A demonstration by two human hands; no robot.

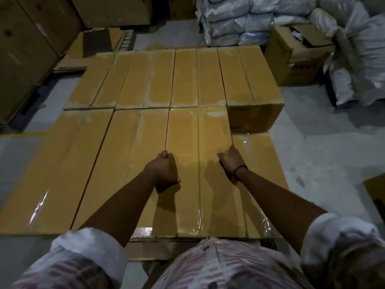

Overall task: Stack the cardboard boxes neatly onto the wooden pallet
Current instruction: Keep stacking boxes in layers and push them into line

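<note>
**Status:** stacking is well advanced.

- **Far row:** the far row (177, 78) of the top layer, at centre frame, is complete, with four boxes side by side.
- **Near row:** two near boxes (93, 163) lie at the left. The third box (200, 147) sits against them at centre.
- **Hands:** the left hand (164, 174) grips the third box's left edge, fingers curled into the seam. The right hand (231, 163) grips its right edge, thumb on top, fingers hidden down the side.
- **Remaining:** the slot at right, where a lower box (258, 163) shows, is unfilled.
- **Pallet:** a wooden board (150, 250), probably the pallet, shows at lower centre.
</note>
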